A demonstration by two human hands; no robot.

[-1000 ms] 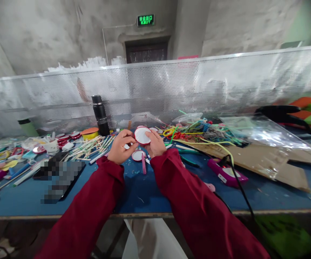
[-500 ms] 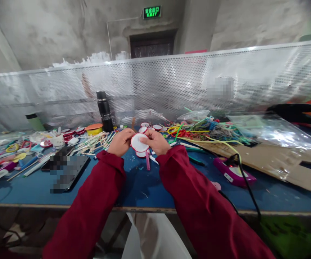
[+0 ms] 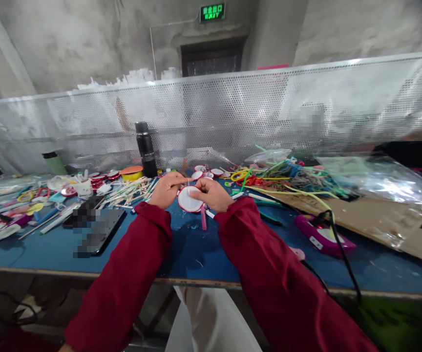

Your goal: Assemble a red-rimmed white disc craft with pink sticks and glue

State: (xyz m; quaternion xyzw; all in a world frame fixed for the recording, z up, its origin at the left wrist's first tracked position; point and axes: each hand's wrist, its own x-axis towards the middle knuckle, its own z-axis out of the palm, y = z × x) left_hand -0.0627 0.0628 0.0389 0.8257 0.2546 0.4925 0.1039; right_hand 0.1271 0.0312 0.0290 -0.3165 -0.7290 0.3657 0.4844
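Observation:
Between my two hands is a white round disc (image 3: pixel 188 200) with a red scalloped rim, its flat face turned toward me. My right hand (image 3: pixel 214 194) grips it at its right edge, the thumb lying across the white face. Beside the upper left of the rim, my left hand (image 3: pixel 167 189) has its fingertips pressed together, the forefinger reaching across the top. Whatever those fingertips pinch is too small to make out. A pink strip (image 3: pixel 203 218) shows just below the disc, close to my right hand. More red-rimmed white discs (image 3: pixel 197 175) lie behind my hands.
A black bottle (image 3: pixel 145 150) stands behind thin sticks (image 3: pixel 132 191). Phones (image 3: pixel 103 230) lie at the left. Coloured cords (image 3: pixel 287 178) and cardboard (image 3: pixel 365 220) spread on the right, near a purple device (image 3: pixel 323 235) with a black cable. A perforated metal screen (image 3: pixel 218 117) runs along the back.
My left fingers have shifted from the disc's left edge to its upper rim, with the forefinger straighter. The disc has come slightly lower. The whole view has swung a little left.

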